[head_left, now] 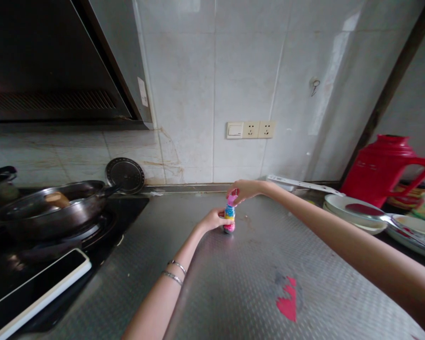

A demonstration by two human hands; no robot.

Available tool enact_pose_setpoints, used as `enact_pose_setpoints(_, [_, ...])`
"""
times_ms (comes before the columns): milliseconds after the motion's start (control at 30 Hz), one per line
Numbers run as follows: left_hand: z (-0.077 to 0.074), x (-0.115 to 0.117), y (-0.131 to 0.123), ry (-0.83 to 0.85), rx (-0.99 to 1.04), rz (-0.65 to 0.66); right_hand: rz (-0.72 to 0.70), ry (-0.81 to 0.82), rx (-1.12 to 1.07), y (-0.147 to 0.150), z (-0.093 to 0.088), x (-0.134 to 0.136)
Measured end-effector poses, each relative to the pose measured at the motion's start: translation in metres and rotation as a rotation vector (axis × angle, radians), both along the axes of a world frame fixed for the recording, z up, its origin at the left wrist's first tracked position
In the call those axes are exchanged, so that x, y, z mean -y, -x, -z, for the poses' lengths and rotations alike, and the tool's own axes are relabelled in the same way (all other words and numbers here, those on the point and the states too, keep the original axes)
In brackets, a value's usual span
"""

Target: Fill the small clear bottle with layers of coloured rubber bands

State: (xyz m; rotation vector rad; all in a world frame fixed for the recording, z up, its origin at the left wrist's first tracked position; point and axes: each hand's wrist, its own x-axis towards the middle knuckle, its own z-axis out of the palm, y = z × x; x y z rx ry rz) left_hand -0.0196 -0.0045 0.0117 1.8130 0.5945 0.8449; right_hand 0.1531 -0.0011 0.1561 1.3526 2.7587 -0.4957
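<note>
A small bottle [229, 212] with a blue, yellow and pink wrapping stands upright on the metal countertop [255, 264]. My left hand [212, 220] is closed around its lower part from the left. At the top of the bottle is a pink cap [232, 198], and my right hand [243, 190] grips it from above with bent fingers. Part of the cap is hidden behind those fingers. Two silver bracelets [175, 273] circle my left wrist.
At left, a wok [42, 217] sits on the black stove [127, 212], with a white-edged device [42, 293] in front. To the right are stacked bowls [361, 226], a ladle [370, 211] and a red thermos [378, 165]. Wall sockets [258, 130] are behind.
</note>
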Motion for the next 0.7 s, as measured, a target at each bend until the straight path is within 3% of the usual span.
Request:
enact_pose_setpoints(500, [0.006,-0.005,-0.002,-0.014,-0.025,0.001,-0.201,-0.152,0.039,0.011,0.010,0.004])
enact_pose_setpoints(600, [0.006,-0.007,-0.002,-0.015,-0.024,-0.006,-0.167,-0.164,0.009,0.013,0.014,0.004])
enact_pose_setpoints(700, [0.007,-0.008,-0.003,0.000,-0.008,0.006,-0.019,-0.165,-0.014,0.015,0.018,0.008])
